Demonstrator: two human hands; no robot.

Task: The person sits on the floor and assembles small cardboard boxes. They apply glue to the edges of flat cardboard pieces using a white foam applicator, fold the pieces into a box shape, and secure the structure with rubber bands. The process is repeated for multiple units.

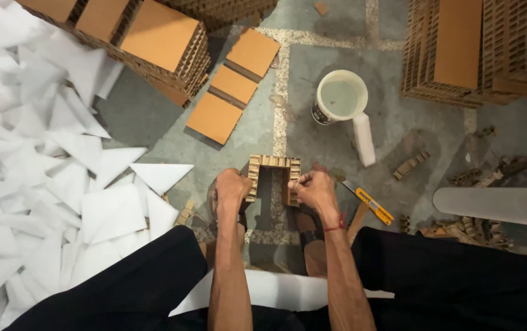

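Note:
Between my hands is a strip of honeycomb cardboard [274,162] bent into a U shape, open toward me. My left hand [231,187] is closed on its left leg. My right hand [314,187] is closed on its right leg; a red thread circles that wrist. Both hands hover over the concrete floor, just above my feet and between my knees in black trousers.
A yellow utility knife [369,203] lies right of my right hand. A white bucket of glue [340,97] with a white roll stands beyond. Cardboard stacks [160,38] sit at far left and far right [472,52]. White triangular sheets [36,165] cover the left. A paper tube [493,205] lies at right.

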